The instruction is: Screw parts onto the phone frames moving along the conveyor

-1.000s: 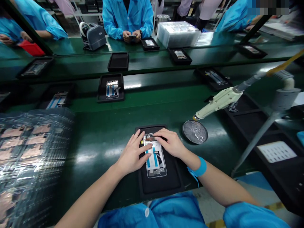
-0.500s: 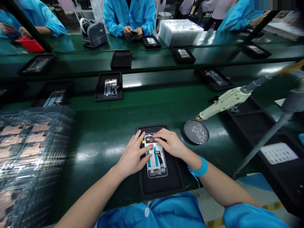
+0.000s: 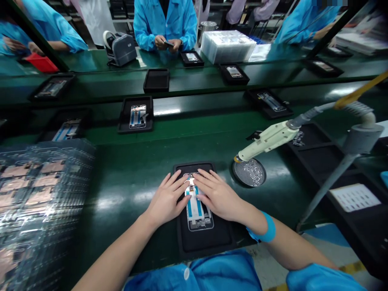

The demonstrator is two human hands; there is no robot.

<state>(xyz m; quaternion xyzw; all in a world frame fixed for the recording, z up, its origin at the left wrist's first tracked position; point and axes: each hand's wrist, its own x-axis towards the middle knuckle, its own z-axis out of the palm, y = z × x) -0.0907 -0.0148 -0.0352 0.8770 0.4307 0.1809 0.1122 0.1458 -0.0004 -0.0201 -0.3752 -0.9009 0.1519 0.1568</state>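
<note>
fingers point(image 3: 178, 184) on both sides lie spread and flat, closed around nothing. my left hand point(image 3: 165, 200) rests its fingertips on the left edge of the phone frame point(image 3: 198, 214). my right hand point(image 3: 218, 196) lies across the frame's upper right part, and its tips come close to the left ones by the small dark part at the top end.

the phone frame sits face up in the recess of a black tray point(image 3: 206, 240), on the green bench point(image 3: 130, 178) straight in front of me. its lower half shows bare between my wrists, with blue strips running down the middle.

i judge it light and thin. the rim looks stiff enough, but the open middle, with its strips and small parts, looks delicate. pressing or pinching there could bend something or knock it loose, so the long side edges seem the safest places to take hold, thumb on one and fingertips on the other. the metal looks smooth and could slide a little in the tray under a sideways push.

just right of the tray lies a round dish point(image 3: 250, 173) of tiny shiny bits. a pale screwdriver point(image 3: 266, 141) hangs over the dish, with its tip at the rim, apart from my right hand. a blue band point(image 3: 268, 232) circles my right wrist. a stack of clear trays point(image 3: 39, 194) stands well off to my left.
</note>
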